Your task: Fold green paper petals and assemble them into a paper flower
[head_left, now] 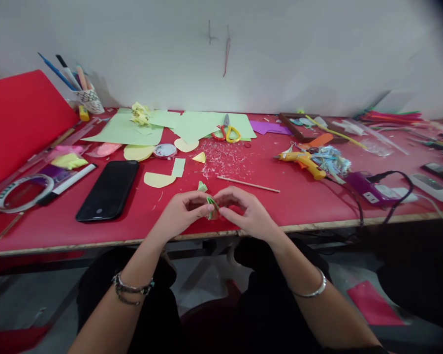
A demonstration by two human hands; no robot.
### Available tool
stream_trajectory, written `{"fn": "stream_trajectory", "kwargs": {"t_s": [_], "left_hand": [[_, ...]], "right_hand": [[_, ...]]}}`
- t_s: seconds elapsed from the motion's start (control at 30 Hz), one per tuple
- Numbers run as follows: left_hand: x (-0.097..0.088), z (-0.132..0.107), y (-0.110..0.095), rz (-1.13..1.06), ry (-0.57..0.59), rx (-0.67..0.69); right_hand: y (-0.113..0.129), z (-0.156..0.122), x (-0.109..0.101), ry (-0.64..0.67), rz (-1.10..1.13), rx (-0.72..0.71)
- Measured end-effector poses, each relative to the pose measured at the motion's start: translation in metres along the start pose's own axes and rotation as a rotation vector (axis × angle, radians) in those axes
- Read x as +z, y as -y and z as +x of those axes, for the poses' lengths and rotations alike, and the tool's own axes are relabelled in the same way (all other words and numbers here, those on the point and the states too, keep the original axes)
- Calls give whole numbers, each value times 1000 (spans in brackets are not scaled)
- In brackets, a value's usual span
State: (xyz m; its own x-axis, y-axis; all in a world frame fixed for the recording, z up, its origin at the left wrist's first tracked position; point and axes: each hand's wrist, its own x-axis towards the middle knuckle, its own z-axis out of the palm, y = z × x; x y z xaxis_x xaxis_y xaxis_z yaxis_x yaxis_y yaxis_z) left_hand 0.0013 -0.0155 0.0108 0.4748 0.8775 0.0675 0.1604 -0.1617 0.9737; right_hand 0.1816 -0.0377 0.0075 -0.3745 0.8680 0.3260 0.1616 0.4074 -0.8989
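Close to the front edge of the red table (192, 232), my left hand (182, 211) and my right hand (243, 209) meet around a small folded piece of green paper (213, 209). Both hands pinch it between thumb and fingers, one from each side. Its folds stand upright, and the fingers hide part of it. Just beyond my left fingertips is another small green paper piece (202, 186). A thin wooden stick (248, 184) lies past my right hand. Cut pale-yellow paper shapes (158, 180) and a light-green strip (178, 167) lie beyond my left hand.
A black phone (109, 191) and a tape roll (24, 193) lie at left. Scissors (227, 132) rest on green sheets (195, 124) at the back, behind scattered paper bits (225, 160). A yellow glue gun (302, 162), its cord and a purple power adapter (372, 189) occupy the right.
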Motion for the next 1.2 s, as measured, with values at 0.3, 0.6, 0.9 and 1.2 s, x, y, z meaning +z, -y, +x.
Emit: {"fn": "stream_trajectory", "kwargs": {"t_s": [0.3, 0.6, 0.9, 1.2], "left_hand": [[-2, -1, -2, 121, 71, -1], [-1, -1, -5, 64, 148, -15], [-3, -4, -7, 102, 205, -8], [-3, -3, -6, 114, 236, 10]], "right_hand": [[3, 1, -2, -24, -74, -28], [2, 4, 2, 33, -1, 5], [0, 4, 3, 17, 161, 10], [1, 4, 1, 31, 184, 12]]}}
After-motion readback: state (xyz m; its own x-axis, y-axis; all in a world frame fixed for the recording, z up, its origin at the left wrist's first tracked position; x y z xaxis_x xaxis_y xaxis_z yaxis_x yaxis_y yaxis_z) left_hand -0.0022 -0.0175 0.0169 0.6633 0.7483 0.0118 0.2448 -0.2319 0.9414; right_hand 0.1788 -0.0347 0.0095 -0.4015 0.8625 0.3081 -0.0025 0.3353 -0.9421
